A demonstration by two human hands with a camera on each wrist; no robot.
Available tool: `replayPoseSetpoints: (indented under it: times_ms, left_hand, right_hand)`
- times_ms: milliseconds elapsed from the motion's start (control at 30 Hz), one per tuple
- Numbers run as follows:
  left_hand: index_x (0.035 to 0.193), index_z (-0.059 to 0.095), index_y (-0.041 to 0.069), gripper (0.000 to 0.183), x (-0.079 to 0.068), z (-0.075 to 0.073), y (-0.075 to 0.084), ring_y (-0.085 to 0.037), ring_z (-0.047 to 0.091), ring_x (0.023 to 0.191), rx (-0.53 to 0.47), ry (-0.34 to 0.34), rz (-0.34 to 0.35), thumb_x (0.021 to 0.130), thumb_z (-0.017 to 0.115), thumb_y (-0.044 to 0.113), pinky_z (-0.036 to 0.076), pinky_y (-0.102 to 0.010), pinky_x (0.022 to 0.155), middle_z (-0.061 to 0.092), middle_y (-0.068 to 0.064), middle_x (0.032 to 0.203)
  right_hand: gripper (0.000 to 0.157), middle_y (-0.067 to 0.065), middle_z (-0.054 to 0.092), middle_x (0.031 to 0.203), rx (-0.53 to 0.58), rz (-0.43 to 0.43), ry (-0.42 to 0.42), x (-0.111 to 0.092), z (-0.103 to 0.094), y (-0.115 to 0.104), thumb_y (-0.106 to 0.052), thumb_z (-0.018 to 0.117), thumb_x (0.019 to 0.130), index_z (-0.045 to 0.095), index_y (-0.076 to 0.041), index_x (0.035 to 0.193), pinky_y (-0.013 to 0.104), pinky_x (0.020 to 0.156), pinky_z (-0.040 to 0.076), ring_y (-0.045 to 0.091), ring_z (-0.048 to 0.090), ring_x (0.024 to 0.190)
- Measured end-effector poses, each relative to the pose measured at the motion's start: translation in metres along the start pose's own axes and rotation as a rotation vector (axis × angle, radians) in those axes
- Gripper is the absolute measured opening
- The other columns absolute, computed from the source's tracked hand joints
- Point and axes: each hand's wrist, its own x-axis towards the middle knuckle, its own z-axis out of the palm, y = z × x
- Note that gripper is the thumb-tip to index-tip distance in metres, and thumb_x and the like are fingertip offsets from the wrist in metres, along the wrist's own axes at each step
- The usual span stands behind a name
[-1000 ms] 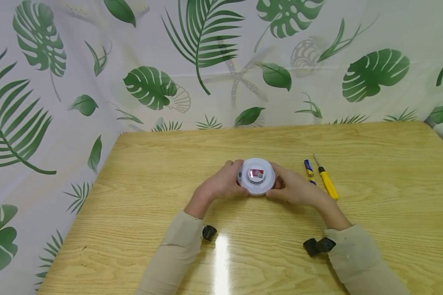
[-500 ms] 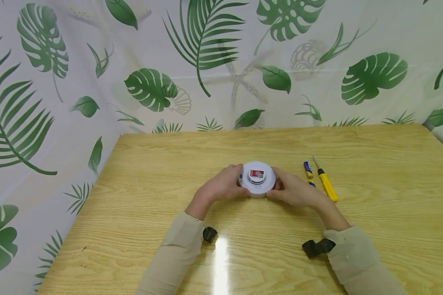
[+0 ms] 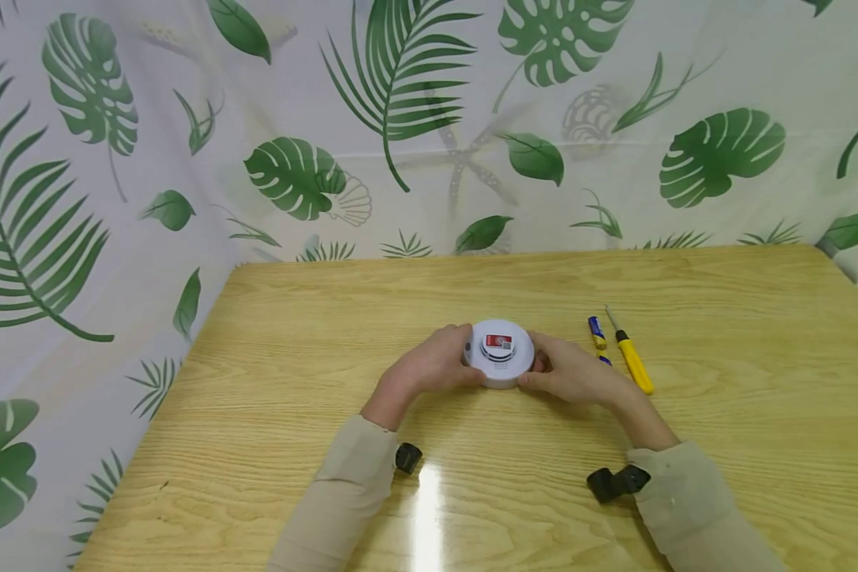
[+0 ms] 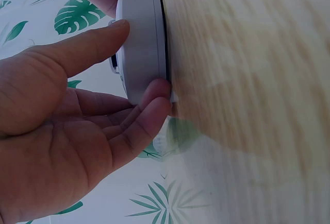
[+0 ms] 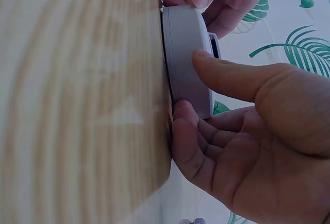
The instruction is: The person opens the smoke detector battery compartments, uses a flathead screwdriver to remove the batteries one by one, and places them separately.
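Observation:
A round white smoke detector with a red-and-white label on its raised centre lies face up between both hands. My left hand grips its left side; in the left wrist view the thumb presses the side wall near the upper edge while the fingers curl at the lower edge. From the opposite side my right hand holds it the same way, thumb on the wall and fingertips at the base. Both wrist views show its underside right at the wooden tabletop. The underside itself is hidden.
To the right of the right hand lie blue-and-yellow batteries, one partly covered by the hand. Beside them is a screwdriver with a yellow handle. A leaf-patterned curtain stands behind the table's back edge.
The smoke detector has tipped from facing the head camera to lying flatter, its front side wall now showing more. Both hands keep their grip. The whole head view has shifted slightly.

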Motion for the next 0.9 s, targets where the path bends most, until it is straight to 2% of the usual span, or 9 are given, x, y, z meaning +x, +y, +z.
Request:
replayPoseSetpoints:
  times_ms: [333,633,700,800,900]
  left_hand:
    - [0.136,0.048,-0.003,0.058,0.0028,0.0004,0.0026,-0.019,0.054,0.102,-0.004,0.008,-0.011,0.092,0.073,0.023,0.046,-0.033,0.089,0.058,-0.013,0.120]
    - [0.128,0.051,-0.001,0.050,0.0038,0.0000,0.0021,-0.017,0.053,0.094,-0.028,0.012,-0.019,0.091,0.074,0.023,0.046,-0.029,0.082,0.058,-0.009,0.112]
    - [0.126,0.052,-0.001,0.049,0.0045,-0.0008,0.0012,-0.018,0.054,0.094,-0.030,0.016,-0.014,0.090,0.075,0.023,0.046,-0.030,0.082,0.059,-0.009,0.110]
    - [0.137,0.047,-0.002,0.061,0.0042,-0.0025,0.0001,-0.021,0.056,0.108,-0.040,0.026,-0.028,0.090,0.074,0.025,0.047,-0.033,0.092,0.059,-0.014,0.124]
    - [0.153,0.031,0.002,0.076,0.0024,-0.0041,-0.0014,-0.026,0.048,0.130,-0.052,0.037,-0.053,0.093,0.070,0.029,0.041,-0.039,0.106,0.046,-0.019,0.145]
  right_hand:
    - [0.038,0.005,0.052,0.083,0.022,-0.007,0.016,-0.0006,-0.0031,0.0020,-0.014,0.066,0.096,0.049,0.004,0.125,0.026,0.062,0.037,0.018,0.047,0.075]
    - [0.044,0.006,0.054,0.085,0.014,0.013,0.003,0.0000,-0.0053,0.0019,-0.015,0.066,0.097,0.046,0.006,0.131,0.026,0.062,0.039,0.018,0.048,0.075]
    - [0.051,0.008,0.056,0.088,0.020,0.027,-0.006,-0.0002,-0.0066,0.0015,-0.015,0.066,0.097,0.042,0.008,0.136,0.026,0.062,0.041,0.018,0.050,0.075]
    - [0.066,0.012,0.058,0.094,0.044,0.061,-0.003,-0.0015,-0.0085,0.0014,-0.015,0.066,0.096,0.031,0.010,0.147,0.028,0.062,0.047,0.019,0.054,0.073]
    - [0.077,0.018,0.058,0.105,0.040,0.067,0.027,-0.0034,-0.0100,0.0012,-0.014,0.066,0.096,0.019,0.009,0.153,0.032,0.063,0.052,0.021,0.057,0.073]
